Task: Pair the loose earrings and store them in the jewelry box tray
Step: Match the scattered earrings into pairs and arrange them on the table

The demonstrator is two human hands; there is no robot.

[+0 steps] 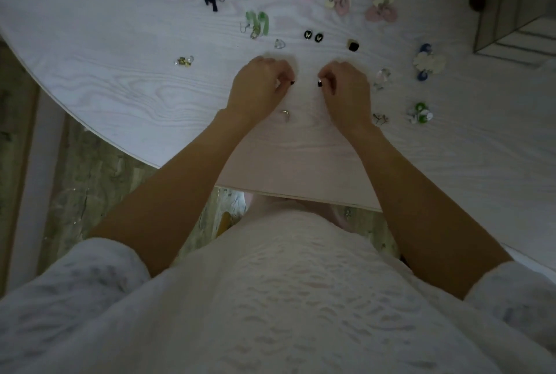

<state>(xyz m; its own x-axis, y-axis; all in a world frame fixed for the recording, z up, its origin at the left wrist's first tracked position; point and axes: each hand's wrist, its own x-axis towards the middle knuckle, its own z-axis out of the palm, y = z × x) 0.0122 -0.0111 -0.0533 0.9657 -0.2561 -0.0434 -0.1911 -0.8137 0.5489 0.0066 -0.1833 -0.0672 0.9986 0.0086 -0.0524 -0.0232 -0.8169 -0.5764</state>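
Left hand (pixel 260 84): fingers curled, pinching small dark earring (pixel 291 82) | Right hand (pixel 344 89): curled, pinching matching dark stud (pixel 319 83) | Both just nearer the person than the black oval pair (pixel 313 35) on the table (pixel 120 72) | Glass box (pixel 517 9) far right of that pair

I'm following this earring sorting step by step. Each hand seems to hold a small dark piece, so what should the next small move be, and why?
Probably bring the left hand and right hand together to compare the small dark pieces they pinch, then set them down as a pair on the table like the black studs. The other earrings already lie in grouped pairs there.
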